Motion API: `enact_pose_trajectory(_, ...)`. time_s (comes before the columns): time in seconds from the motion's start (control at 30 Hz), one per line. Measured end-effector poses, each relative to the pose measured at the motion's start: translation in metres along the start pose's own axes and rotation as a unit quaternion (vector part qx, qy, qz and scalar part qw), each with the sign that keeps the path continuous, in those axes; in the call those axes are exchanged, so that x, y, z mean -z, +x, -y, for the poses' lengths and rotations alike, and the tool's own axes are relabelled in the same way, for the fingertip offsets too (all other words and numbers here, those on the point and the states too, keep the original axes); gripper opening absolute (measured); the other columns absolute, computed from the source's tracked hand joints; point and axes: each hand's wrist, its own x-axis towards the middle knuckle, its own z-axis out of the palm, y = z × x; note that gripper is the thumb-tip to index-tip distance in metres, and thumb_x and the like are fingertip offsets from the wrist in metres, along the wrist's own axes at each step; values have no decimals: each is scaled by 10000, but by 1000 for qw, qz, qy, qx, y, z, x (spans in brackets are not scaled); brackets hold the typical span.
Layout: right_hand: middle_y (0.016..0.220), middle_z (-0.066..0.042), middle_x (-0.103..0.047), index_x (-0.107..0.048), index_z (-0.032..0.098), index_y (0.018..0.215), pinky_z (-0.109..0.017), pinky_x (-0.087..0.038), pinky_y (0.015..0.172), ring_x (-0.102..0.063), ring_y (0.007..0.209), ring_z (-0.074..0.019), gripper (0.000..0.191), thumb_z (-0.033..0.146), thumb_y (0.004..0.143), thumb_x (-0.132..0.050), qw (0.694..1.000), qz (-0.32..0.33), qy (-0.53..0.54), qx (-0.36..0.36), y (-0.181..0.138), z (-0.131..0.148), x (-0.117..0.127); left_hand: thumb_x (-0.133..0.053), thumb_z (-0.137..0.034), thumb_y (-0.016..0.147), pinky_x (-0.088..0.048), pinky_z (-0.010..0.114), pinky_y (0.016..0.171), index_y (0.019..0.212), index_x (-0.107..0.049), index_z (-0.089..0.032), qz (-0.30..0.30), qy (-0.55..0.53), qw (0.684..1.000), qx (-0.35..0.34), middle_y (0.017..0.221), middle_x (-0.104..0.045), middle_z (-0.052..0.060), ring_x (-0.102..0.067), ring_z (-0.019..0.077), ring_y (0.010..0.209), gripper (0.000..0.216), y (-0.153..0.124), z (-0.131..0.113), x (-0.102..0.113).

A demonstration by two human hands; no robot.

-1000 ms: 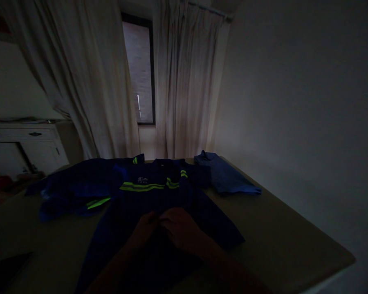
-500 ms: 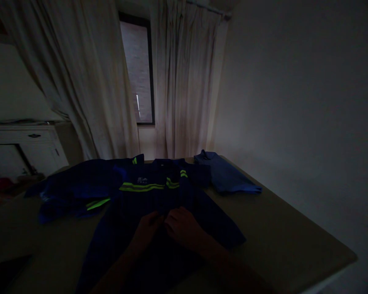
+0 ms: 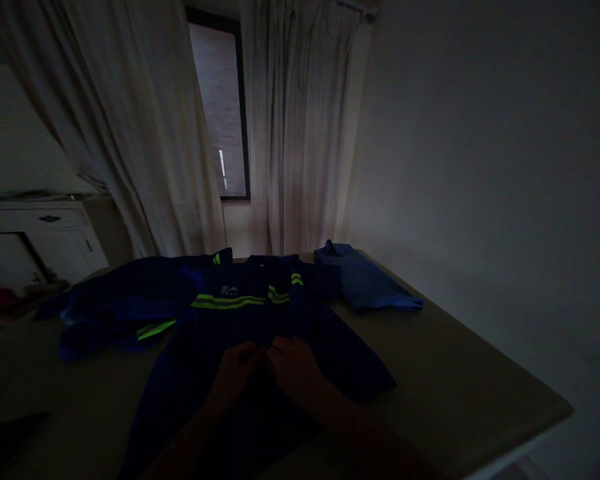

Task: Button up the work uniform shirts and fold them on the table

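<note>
A dark blue work jacket [image 3: 230, 327] with yellow-green reflective stripes and a small pale chest logo lies spread on the table, collar at the far side. My left hand [image 3: 237, 367] has its fingers closed on the jacket's front, near the middle. Close beside it, my right hand [image 3: 293, 363] is bent over the same strip of cloth, its fingertips almost meeting the left ones. Dim light and the fingers hide any button or zip between them.
More dark blue clothing [image 3: 125, 300] with a reflective stripe is heaped at the left. A folded lighter blue garment [image 3: 365, 277] lies at the far right of the table [image 3: 455, 380]. A dark flat object [image 3: 10, 437] sits at the near left. A wall [image 3: 480, 200] borders the right side.
Both hands stay at the jacket's front with only slight finger movement. The view has shifted a little, so everything sits slightly further left and up.
</note>
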Motion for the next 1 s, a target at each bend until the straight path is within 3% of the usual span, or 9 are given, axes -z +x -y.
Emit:
enact_pose_trajectory(0.2, 979, -49, -651, -642, 200, 968, -324, -467, 834, -619, 924, -199, 60, 249, 934, -638, 995, -36, 87, -37, 1, -7, 5, -574, -624, 784, -363, 251, 598, 682, -580, -185, 20, -6, 1000, -15, 649, -501, -39, -464, 145, 642, 451, 2, -1, 4)
enact_pose_trajectory(0.37, 1263, -73, -507, -607, 235, 1117, -323, -435, 1003, -518, 1193, -209, 378, 258, 785, -786, 951, -84, 298, -9, -4, -18, 21, -589, -565, 796, -404, 256, 595, 743, -608, -183, 75, -24, 997, -19, 668, -555, -29, -508, 159, 656, 387, 1, 0, 5)
enact_pose_trajectory(0.5, 1319, -87, -485, -628, 225, 1078, -353, -390, 1062, -505, 1241, -207, 282, 126, 815, -655, 922, -103, 373, -9, -5, -23, 27, -604, -434, 849, -494, 328, 852, 1021, -706, -211, 127, -4, 987, -101, 1010, -708, 40, -618, 223, 941, 299, -8, 1, 3)
enact_pose_trajectory(0.57, 1232, -74, -563, -645, 220, 1055, -340, -411, 1029, -557, 1170, -193, 298, 70, 798, -621, 920, -94, 381, -11, -4, -25, 25, -641, -408, 849, -452, 370, 986, 1021, -726, -240, 122, 51, 978, -159, 1146, -694, 62, -592, 250, 1088, 255, -15, 4, 1)
enact_pose_trajectory(0.63, 1111, -50, -634, -661, 218, 1040, -320, -440, 977, -602, 1079, -182, 287, 75, 792, -644, 922, -67, 382, -4, -3, -27, 22, -672, -431, 836, -430, 394, 1025, 972, -739, -248, 114, 97, 972, -181, 1179, -686, 73, -576, 268, 1131, 238, -21, 5, 0)
enact_pose_trajectory(0.77, 1045, -52, -680, -680, 191, 925, -304, -465, 919, -636, 1008, -172, 48, 199, 894, -644, 926, -67, 367, -62, 0, -28, 16, -565, -460, 905, -460, 344, 943, 968, -740, -251, 149, 111, 972, -144, 1071, -722, 46, -621, 244, 1008, 279, -30, -6, 1)
enact_pose_trajectory(0.87, 909, -44, -676, -676, 170, 794, -292, -479, 824, -641, 880, -168, 169, 298, 905, -681, 939, -53, 317, -121, 1, -27, 17, -488, -411, 921, -466, 286, 747, 829, -718, -219, 173, 96, 973, -119, 838, -716, 21, -625, 207, 799, 313, -28, -17, 5)
enact_pose_trajectory(0.93, 892, -40, -656, -684, 165, 777, -286, -478, 801, -632, 861, -168, 179, 312, 862, -740, 945, -43, 294, -140, 0, -25, 19, -450, -368, 920, -444, 274, 681, 819, -686, -207, 154, 90, 979, -99, 773, -689, 13, -617, 191, 735, 303, -22, -18, 7)
enact_pose_trajectory(1.0, 970, -48, -639, -705, 167, 831, -275, -483, 819, -628, 904, -167, 117, 257, 815, -777, 944, -35, 297, -139, -1, -23, 21, -420, -371, 927, -444, 285, 685, 919, -669, -199, 84, 92, 990, -65, 812, -693, 24, -628, 193, 738, 303, -14, -14, 6)
